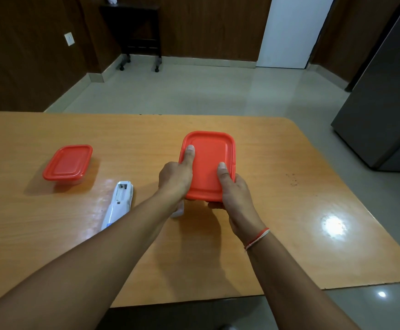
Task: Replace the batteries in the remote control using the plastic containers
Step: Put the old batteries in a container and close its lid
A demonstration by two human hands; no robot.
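Glossy orange wooden table (pixel 51 234), red-lidded container (pixel 67 164) far left, white remote (pixel 119 204) nearer, battery bay open

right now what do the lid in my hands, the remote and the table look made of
Lid: matte red plastic, by its moulded rim. Remote: glossy white plastic, by its sheen. Table: wood or wood-look laminate with a glossy finish; grain and lamp glare show, which one is unclear.

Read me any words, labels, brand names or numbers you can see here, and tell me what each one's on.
None can be read.
Remote: lies back up, battery bay open, any marks too small.
Lids: plain red.
Wall plate: blurred.
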